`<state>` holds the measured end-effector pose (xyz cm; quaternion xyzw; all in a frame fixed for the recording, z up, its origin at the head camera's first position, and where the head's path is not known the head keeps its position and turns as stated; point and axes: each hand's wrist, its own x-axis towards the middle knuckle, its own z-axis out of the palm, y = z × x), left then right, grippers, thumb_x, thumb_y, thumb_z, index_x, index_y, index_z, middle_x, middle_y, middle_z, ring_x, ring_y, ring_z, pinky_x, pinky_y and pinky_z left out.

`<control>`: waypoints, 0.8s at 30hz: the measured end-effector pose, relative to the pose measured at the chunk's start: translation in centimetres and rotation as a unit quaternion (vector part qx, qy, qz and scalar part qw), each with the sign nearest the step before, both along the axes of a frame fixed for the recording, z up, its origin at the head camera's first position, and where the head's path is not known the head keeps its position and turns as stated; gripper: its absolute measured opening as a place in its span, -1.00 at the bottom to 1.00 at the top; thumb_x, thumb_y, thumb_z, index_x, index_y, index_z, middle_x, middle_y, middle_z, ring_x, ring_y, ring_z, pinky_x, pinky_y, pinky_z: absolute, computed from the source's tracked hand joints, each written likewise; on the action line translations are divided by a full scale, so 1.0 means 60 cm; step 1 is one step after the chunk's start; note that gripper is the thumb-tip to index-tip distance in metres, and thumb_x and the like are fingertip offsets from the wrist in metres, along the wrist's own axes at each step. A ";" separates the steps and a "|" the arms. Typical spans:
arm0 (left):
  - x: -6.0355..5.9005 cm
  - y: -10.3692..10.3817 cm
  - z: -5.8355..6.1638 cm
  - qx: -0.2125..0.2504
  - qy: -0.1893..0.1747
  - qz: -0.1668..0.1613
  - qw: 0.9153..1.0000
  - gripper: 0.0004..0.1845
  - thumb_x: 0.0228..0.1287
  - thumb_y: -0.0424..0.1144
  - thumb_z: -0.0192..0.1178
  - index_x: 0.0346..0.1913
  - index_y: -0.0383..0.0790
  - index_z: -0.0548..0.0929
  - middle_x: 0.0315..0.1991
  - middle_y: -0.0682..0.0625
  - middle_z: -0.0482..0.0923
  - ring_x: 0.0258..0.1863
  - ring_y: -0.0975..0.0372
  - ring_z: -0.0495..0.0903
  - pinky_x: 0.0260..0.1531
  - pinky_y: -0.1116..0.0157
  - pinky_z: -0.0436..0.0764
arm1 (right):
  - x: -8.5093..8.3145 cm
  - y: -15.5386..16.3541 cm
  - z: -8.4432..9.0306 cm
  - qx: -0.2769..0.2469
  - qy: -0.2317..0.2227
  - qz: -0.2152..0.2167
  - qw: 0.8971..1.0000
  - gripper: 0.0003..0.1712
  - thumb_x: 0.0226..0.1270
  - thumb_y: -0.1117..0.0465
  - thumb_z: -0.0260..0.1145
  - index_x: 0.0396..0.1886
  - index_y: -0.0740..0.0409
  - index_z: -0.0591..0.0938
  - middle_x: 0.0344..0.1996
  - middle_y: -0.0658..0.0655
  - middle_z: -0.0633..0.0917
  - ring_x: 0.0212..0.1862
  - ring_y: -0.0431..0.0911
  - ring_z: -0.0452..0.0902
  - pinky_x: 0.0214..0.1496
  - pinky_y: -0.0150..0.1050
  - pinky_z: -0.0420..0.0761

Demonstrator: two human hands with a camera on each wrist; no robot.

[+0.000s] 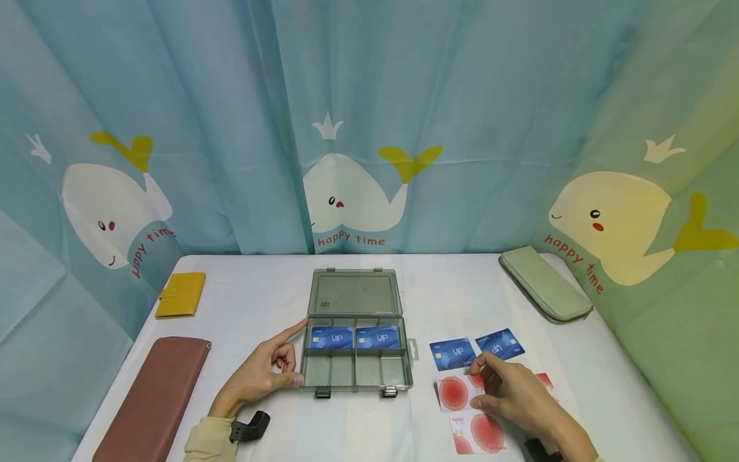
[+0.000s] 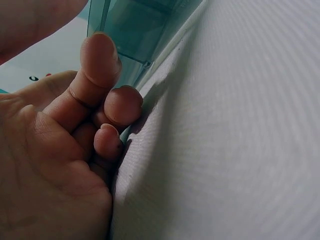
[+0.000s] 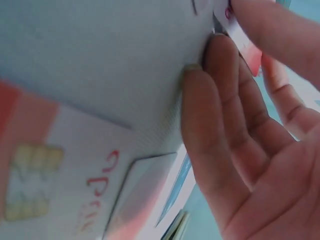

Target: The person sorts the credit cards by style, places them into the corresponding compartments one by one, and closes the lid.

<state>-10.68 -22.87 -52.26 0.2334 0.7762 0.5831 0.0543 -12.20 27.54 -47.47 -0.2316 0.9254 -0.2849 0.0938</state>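
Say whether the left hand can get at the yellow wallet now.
Probably yes: nothing visible stands between the left hand and the yellow wallet, though that hand touches the green box.

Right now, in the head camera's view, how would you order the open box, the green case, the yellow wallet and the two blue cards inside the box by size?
1. Open box
2. Green case
3. Yellow wallet
4. Left blue card and right blue card, unranked: they look alike
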 end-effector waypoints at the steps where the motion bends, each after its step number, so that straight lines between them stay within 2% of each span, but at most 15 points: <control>1: 0.000 0.000 0.000 0.000 -0.001 0.000 1.000 0.08 0.14 -0.45 0.53 0.68 -0.34 0.15 -0.55 -0.14 0.47 -0.52 0.34 0.38 -0.41 0.18 0.39 | 0.001 0.000 0.001 0.001 0.000 -0.005 1.000 -0.51 0.07 0.12 0.71 -0.11 -0.10 0.58 -0.40 -0.21 0.68 -0.35 -0.41 0.53 -0.28 -0.35 0.60; 6: 0.000 0.001 0.001 -0.004 -0.004 0.005 1.000 0.08 0.13 -0.44 0.53 0.68 -0.33 0.16 -0.55 -0.13 0.48 -0.51 0.35 0.38 -0.41 0.19 0.38 | 0.002 0.004 0.001 -0.019 0.001 -0.017 1.000 -0.63 0.20 0.27 0.61 -0.14 -0.13 0.63 -0.29 -0.22 0.70 -0.29 -0.39 0.59 -0.22 -0.35 0.65; 11: -0.001 0.000 -0.002 0.001 0.003 0.003 1.000 0.08 0.13 -0.45 0.53 0.67 -0.34 0.16 -0.55 -0.10 0.48 -0.51 0.37 0.38 -0.42 0.20 0.39 | 0.000 0.011 -0.004 -0.080 0.039 0.017 0.996 -0.67 0.28 0.41 0.51 -0.15 -0.06 0.63 -0.24 -0.17 0.70 -0.24 -0.35 0.60 -0.22 -0.34 0.67; 14: -0.001 0.000 -0.003 0.005 0.003 0.000 1.000 0.08 0.14 -0.45 0.53 0.67 -0.35 0.15 -0.55 -0.09 0.48 -0.51 0.38 0.38 -0.43 0.20 0.40 | -0.001 0.013 0.002 -0.130 -0.007 0.023 0.991 -0.80 0.42 0.39 0.41 -0.08 0.08 0.60 -0.20 -0.01 0.68 -0.31 -0.29 0.64 -0.36 -0.28 0.67; 18: 0.000 -0.001 -0.004 0.006 0.000 -0.001 1.000 0.08 0.14 -0.44 0.53 0.68 -0.34 0.15 -0.56 -0.10 0.48 -0.51 0.37 0.38 -0.42 0.21 0.39 | -0.003 0.010 0.017 -0.186 -0.101 0.012 0.977 -0.86 0.60 0.33 0.25 0.04 0.24 0.53 -0.13 0.18 0.59 -0.44 -0.13 0.74 -0.52 -0.18 0.67; 21: -0.001 -0.002 -0.006 0.006 0.001 -0.001 1.000 0.08 0.13 -0.44 0.54 0.68 -0.34 0.16 -0.56 -0.08 0.47 -0.51 0.40 0.38 -0.43 0.23 0.40 | -0.007 0.003 0.024 -0.206 -0.113 0.012 0.972 -0.82 0.62 0.32 0.23 0.09 0.28 0.52 -0.10 0.24 0.60 -0.46 -0.04 0.76 -0.53 -0.12 0.70; 24: -0.001 -0.001 -0.006 0.007 0.001 -0.002 1.000 0.08 0.14 -0.44 0.53 0.68 -0.34 0.15 -0.56 -0.04 0.48 -0.50 0.43 0.38 -0.43 0.26 0.41 | -0.012 -0.005 0.028 -0.218 -0.104 0.020 0.970 -0.74 0.59 0.33 0.26 0.17 0.32 0.53 -0.05 0.29 0.62 -0.47 -0.01 0.76 -0.52 -0.10 0.71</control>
